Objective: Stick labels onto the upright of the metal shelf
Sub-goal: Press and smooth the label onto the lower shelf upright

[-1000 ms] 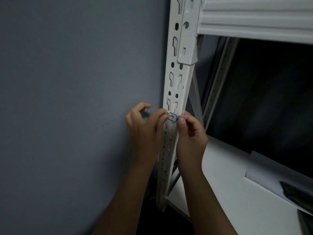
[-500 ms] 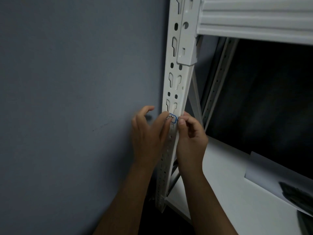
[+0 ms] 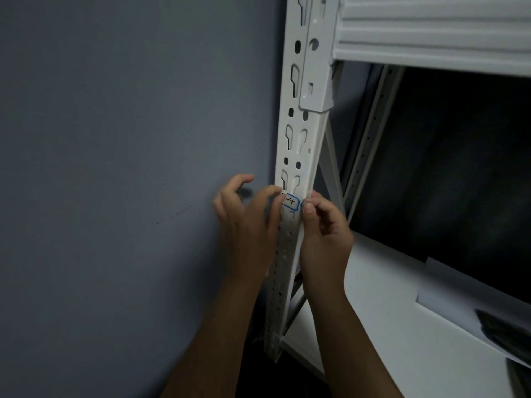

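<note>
My left hand [image 3: 247,222] has shifted right, its fingers [image 3: 274,196] pressing the label [image 3: 290,203] onto the upright [image 3: 304,145]; right hand [image 3: 324,225] pinches its far edge. It looks nearly stuck.

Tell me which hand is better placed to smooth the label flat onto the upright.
Probably the left hand: its fingertips already lie on the label, while the right hand pinches its edge at the upright's corner.

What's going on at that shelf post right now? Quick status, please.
Left hand fingertips press the label's left end. Right hand pinches its right edge. Blue-bordered label sits on the white upright. Nothing in the way.
</note>
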`<state>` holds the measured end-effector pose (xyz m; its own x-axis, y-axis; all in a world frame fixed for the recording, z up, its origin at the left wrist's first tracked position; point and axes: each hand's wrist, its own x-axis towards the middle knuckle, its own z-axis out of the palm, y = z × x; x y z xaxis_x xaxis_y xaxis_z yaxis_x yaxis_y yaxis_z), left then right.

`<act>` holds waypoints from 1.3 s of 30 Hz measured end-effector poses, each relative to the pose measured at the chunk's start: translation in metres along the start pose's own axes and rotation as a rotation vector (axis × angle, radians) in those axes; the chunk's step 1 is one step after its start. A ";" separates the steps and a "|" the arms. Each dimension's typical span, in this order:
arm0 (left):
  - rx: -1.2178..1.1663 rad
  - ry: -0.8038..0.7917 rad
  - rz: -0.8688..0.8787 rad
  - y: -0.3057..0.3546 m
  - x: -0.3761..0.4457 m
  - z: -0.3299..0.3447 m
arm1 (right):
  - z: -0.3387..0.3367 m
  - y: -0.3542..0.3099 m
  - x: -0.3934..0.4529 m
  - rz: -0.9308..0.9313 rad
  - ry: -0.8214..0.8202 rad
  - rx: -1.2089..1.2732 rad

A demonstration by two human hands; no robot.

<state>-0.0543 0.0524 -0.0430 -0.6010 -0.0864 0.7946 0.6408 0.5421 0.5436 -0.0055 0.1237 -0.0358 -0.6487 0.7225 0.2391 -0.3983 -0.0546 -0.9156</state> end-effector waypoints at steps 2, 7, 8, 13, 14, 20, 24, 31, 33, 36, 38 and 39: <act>-0.017 -0.001 0.013 0.001 0.000 0.000 | 0.000 -0.001 0.000 0.001 -0.002 -0.004; -0.062 -0.017 0.055 0.002 -0.001 -0.004 | 0.000 -0.002 -0.001 -0.009 -0.016 0.016; -0.051 -0.015 0.067 0.002 -0.001 -0.005 | 0.001 -0.002 -0.001 -0.012 -0.013 0.017; -0.004 -0.019 0.048 0.001 0.002 -0.004 | 0.002 -0.001 -0.002 -0.037 -0.010 0.002; 0.009 -0.022 0.050 0.001 0.004 -0.004 | 0.002 -0.001 -0.002 -0.035 -0.013 0.004; 0.129 -0.125 0.176 -0.004 -0.001 -0.009 | 0.000 -0.001 -0.004 -0.045 -0.041 -0.008; 0.089 -0.073 0.108 -0.004 -0.001 -0.013 | 0.001 -0.001 -0.004 -0.045 -0.011 -0.002; 0.037 -0.028 0.024 0.001 0.001 -0.006 | 0.003 -0.002 -0.004 -0.032 0.005 -0.002; 0.012 -0.007 0.014 0.001 -0.001 -0.003 | 0.002 -0.002 -0.004 -0.032 -0.004 -0.003; -0.049 0.004 -0.002 0.002 -0.002 -0.002 | 0.002 -0.002 -0.003 -0.044 -0.019 -0.015; -0.062 -0.010 0.004 0.002 0.000 -0.001 | 0.003 -0.002 -0.003 -0.055 -0.022 -0.001; -0.055 -0.014 0.008 0.002 0.001 0.000 | 0.003 -0.002 -0.003 -0.061 -0.020 0.004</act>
<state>-0.0536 0.0528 -0.0412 -0.6018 -0.0702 0.7955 0.6710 0.4957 0.5514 -0.0050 0.1193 -0.0339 -0.6362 0.7106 0.3007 -0.4398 -0.0138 -0.8980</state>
